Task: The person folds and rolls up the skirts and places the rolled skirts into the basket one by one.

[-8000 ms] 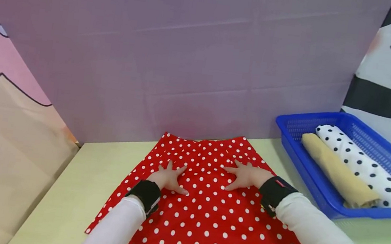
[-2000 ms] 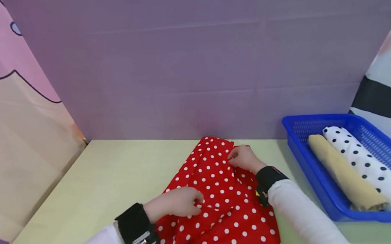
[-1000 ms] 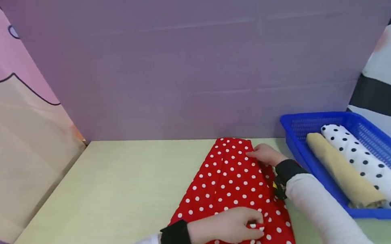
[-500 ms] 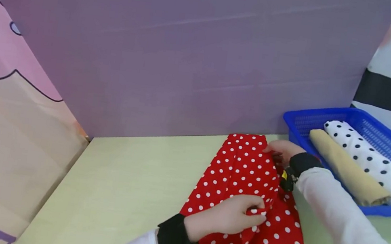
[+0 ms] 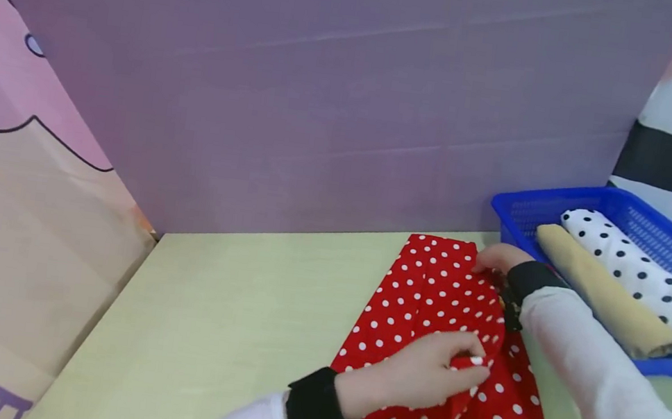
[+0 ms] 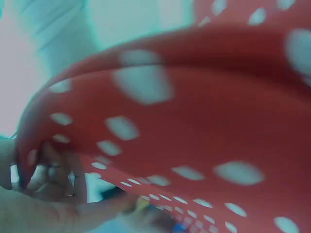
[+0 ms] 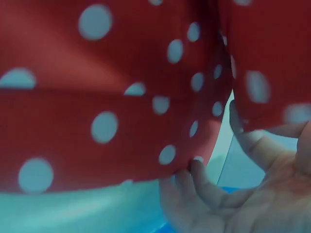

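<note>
A red skirt with white dots (image 5: pixel 412 303) lies folded lengthwise on the table, its narrow waist end toward the back. My left hand (image 5: pixel 426 371) pinches the raised edge of the folded-over layer near the middle of the skirt; in the left wrist view the cloth arches up from my left hand (image 6: pixel 53 204). At the waist end, my right hand (image 5: pixel 496 258) holds the right corner. From the right wrist camera, the fingers of my right hand (image 7: pixel 262 184) are on the cloth edges, with a flap of skirt beside the thumb. The lower hem runs out of the head view.
A blue plastic basket (image 5: pixel 552 194) stands at the back right, close beside my right forearm. In it lie a rolled yellow cloth (image 5: pixel 605 291) and a rolled white cloth with black dots (image 5: pixel 642 275). A purple-grey sheet (image 5: pixel 298 107) hangs behind the pale yellow table (image 5: pixel 224 300).
The skirt went from spread flat under both open hands to folded into a narrow shape. Both hands took hold of it and have shifted it rightward, closer to the basket.
</note>
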A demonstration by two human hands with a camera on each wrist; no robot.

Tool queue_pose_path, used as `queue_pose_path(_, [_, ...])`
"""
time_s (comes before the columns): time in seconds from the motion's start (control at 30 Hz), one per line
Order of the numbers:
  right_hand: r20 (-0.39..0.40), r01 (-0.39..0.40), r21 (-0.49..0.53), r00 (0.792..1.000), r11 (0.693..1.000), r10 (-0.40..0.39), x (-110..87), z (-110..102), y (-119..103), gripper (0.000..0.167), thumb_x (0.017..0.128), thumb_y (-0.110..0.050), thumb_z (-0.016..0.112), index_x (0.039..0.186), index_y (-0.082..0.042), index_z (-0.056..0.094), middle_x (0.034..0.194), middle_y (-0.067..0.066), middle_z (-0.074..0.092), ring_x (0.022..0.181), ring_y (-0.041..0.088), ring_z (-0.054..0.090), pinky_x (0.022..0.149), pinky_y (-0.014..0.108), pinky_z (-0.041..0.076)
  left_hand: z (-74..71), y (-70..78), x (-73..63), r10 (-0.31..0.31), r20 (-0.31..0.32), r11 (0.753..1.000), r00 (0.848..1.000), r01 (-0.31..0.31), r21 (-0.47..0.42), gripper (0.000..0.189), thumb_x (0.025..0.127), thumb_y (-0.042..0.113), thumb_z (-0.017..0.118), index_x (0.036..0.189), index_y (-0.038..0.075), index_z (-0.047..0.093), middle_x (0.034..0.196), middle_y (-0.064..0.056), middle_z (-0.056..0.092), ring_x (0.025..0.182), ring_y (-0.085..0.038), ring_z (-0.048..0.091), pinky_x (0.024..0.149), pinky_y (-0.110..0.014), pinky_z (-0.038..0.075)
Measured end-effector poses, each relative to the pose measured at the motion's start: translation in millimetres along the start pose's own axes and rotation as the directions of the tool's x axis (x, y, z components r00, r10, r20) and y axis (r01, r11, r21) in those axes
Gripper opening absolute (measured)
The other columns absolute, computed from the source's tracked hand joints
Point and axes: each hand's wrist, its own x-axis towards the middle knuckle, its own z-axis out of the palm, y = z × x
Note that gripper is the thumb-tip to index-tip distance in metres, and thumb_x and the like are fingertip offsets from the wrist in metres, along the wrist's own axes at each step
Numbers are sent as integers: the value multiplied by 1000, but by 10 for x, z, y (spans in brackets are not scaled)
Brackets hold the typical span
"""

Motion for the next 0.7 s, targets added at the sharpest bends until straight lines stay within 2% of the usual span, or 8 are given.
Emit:
queue_pose_path(0.07, [-14,-1,70,1000,998,2,-110,48,-53,46,92,-13,50,125,16,38,116,30,45,100,37,51,88,42,50,112,-71,63,-87,86,991,992,77,111,10,92,21,61,87,18,53,69,6,56,54,-9,56,57,-16,47])
queue_pose_path(0.13, [-24,15,111,1000,994,-12,-187,93,-111,47,93,-11,48,128,17,33,121,32,41,105,39,49,92,44,49,158,-180,105,-177,155,967,972,143,209,9,90,22,63,88,20,54,70,7,57,56,-10,57,58,-16,46])
queue_pose_path(0.27, [-31,38,165,999,985,-33,-222,154,-188,49,94,-9,49,132,15,31,129,32,38,115,41,45,100,47,44,52,-421,89,-319,192,931,928,268,248,15,86,22,67,97,22,58,79,10,58,67,-10,57,63,-19,46])
queue_pose_path(0.3, [-28,42,177,999,983,-38,-214,174,-207,50,94,-10,49,133,15,31,130,31,38,116,41,44,101,47,43,-8,-475,62,-334,190,926,923,283,251,19,85,22,68,101,22,59,82,10,58,70,-9,57,65,-20,46])
queue_pose_path(0.43, [-22,75,199,997,977,-72,-140,281,-311,49,95,-12,49,133,13,32,129,28,40,112,36,46,97,42,47,-282,-663,-85,-371,143,905,918,322,278,24,83,21,70,104,18,60,84,6,57,71,-13,57,65,-23,46])
queue_pose_path(0.57, [-24,105,238,994,966,-102,-24,386,-407,43,96,-13,49,129,11,38,120,20,47,99,27,50,83,31,51,-586,-847,-226,-397,56,873,916,357,333,28,82,22,70,107,14,60,84,1,57,66,-18,58,63,-25,47])
queue_pose_path(0.63, [-32,115,257,993,960,-111,8,425,-432,39,96,-13,50,126,9,41,114,16,49,94,23,50,78,28,51,-724,-915,-284,-387,-6,866,922,366,342,34,83,22,70,113,13,60,89,2,57,73,-16,57,65,-25,48])
queue_pose_path(0.7, [-38,120,270,993,955,-114,17,454,-438,37,96,-13,51,125,8,43,110,13,50,93,22,50,77,27,50,-844,-949,-331,-334,-85,877,939,343,336,30,84,22,69,111,12,61,91,2,58,76,-14,56,67,-25,49])
